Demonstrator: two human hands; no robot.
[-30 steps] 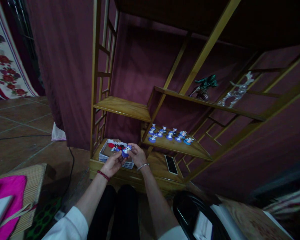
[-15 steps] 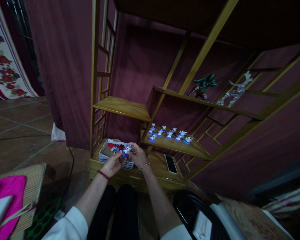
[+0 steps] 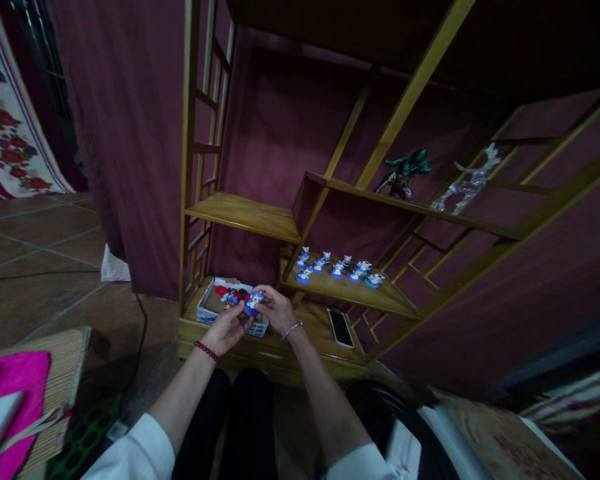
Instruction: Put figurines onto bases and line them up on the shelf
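A small purple and white figurine is held between both my hands, over the right part of a cardboard box. My left hand grips its base from the left with thumb and fingers. On the other side, my right hand closes its fingers on the figurine's right edge. The white patterned box sits on the lowest shelf with several red, black and purple figures inside, partly hidden by my hands. Several similar figurines stand in rows on the shelf to the right.
A wooden display rack stands before me. A phone lies on its bottom board. Above are a dark green statuette and a clear deer-shaped ornament. A bamboo-topped stool with pink cloth is at left.
Both hands stay almost in place, still holding the figurine. My right wrist has shifted slightly to the right, and the view has moved a little.
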